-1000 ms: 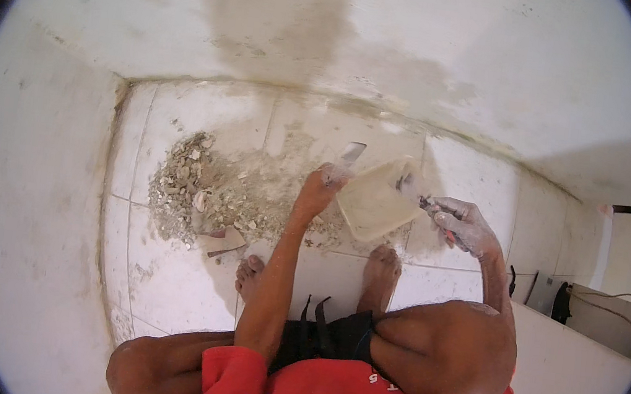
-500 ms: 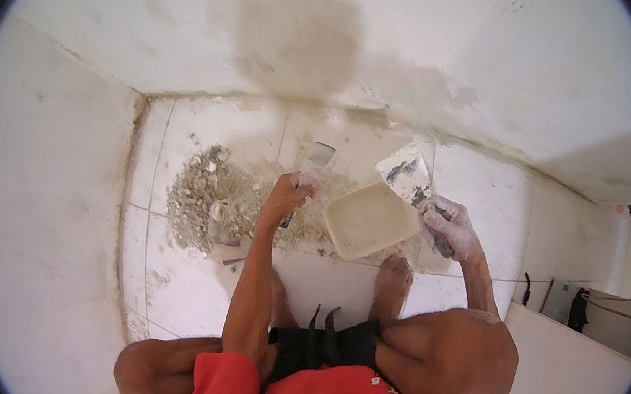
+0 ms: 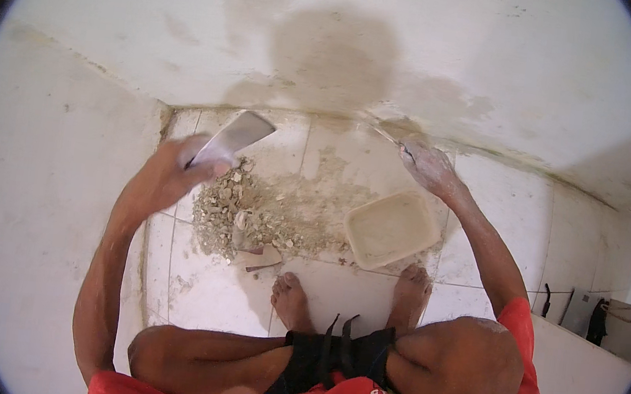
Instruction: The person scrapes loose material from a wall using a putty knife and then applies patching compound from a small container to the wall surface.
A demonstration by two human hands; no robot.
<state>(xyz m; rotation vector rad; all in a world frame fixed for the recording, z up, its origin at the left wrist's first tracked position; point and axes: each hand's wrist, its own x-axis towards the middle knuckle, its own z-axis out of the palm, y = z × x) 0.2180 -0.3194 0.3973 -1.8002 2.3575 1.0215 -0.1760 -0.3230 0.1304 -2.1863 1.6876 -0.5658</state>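
Note:
Raised on the left, my left hand (image 3: 180, 164) grips a putty knife with a wide metal blade (image 3: 239, 137); the hand is a little blurred. My right hand (image 3: 431, 168), dusted white, is closed around the handle of a second putty knife (image 3: 384, 133). That blade is seen nearly edge-on, at the foot of the far wall (image 3: 483, 68); whether it touches the wall I cannot tell. Below my right hand, a cream rectangular tub (image 3: 354, 241) rests on the floor, with a thin pale layer inside.
A heap of broken plaster rubble (image 3: 225, 214) lies on the white tiled floor (image 3: 205, 293), with a flat broken piece (image 3: 261, 257) at its near edge. A side wall (image 3: 57, 170) rises at the left. Grey boxy items with a cable (image 3: 629, 318) stand far right.
My left hand has swung left and up with its putty knife. My right hand has moved up to the wall's foot, turning its blade edge-on. The view has shifted slightly.

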